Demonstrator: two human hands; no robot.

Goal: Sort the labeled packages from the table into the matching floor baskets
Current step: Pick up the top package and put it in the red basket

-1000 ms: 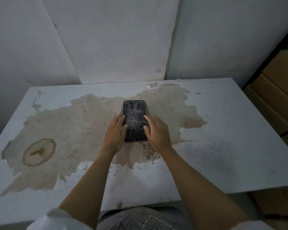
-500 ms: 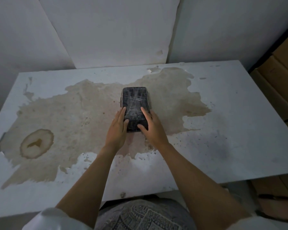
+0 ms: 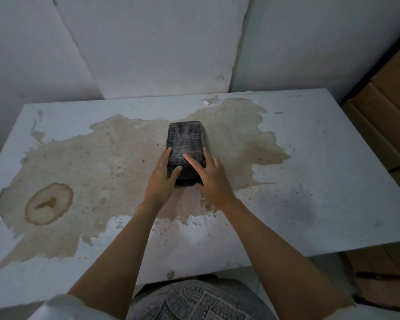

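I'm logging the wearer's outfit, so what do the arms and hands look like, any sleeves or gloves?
Both the left hand and right hand are bare: no gloves, rings or watch visible. The forearms are uncovered; short white sleeves show only at the bottom edge of the view.

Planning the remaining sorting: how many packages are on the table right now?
1. A black wrapped package sits mid-table on the stain, held between the left hand and right hand. None hidden, as far as visible.

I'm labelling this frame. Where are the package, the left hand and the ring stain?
package (image 3: pixel 185 137): head view, wrapped top face
left hand (image 3: pixel 161 183): head view, back of hand
ring stain (image 3: pixel 49 203): head view, its centre
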